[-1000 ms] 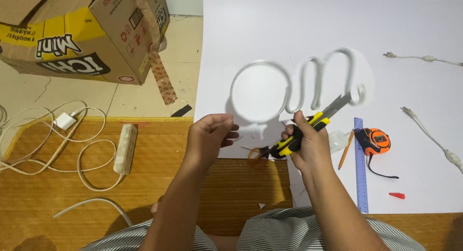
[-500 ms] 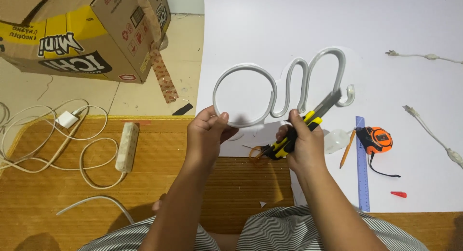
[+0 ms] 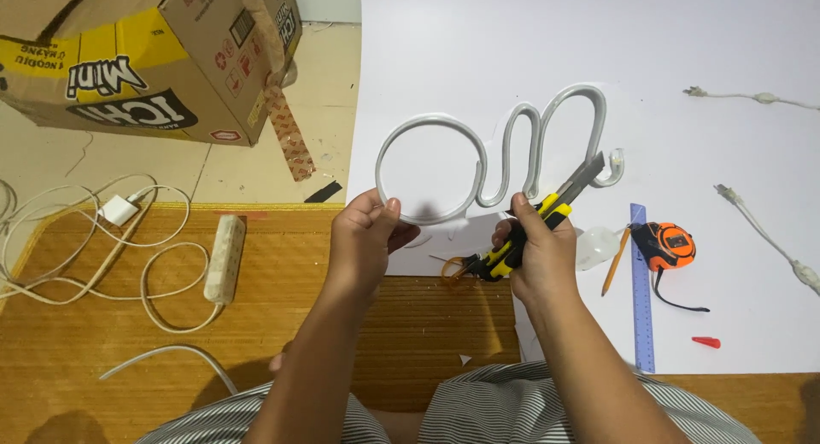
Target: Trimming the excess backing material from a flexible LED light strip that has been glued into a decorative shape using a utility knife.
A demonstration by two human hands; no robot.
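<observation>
Grey tube (image 3: 478, 158) bent into 1 round loop plus 2 tall squiggles, lifted over the white sheet (image 3: 478, 51). Left hand (image 3: 367, 239) pinches the loop's bottom; right hand (image 3: 538, 252) grips a yellow-black knife (image 3: 547, 213) against it.

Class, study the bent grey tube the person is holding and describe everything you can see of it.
The bent grey tube is one pale grey, smooth, plastic-looking strip curved into a large round loop on the left and two tall narrow humps on the right, ending in a small hook. It is held above the white sheet. The left hand pinches the bottom of the loop; the right hand, which also holds a yellow-and-black utility knife, touches the tube near the first hump's base. The knife's tip lies beside the hooked end.
</observation>
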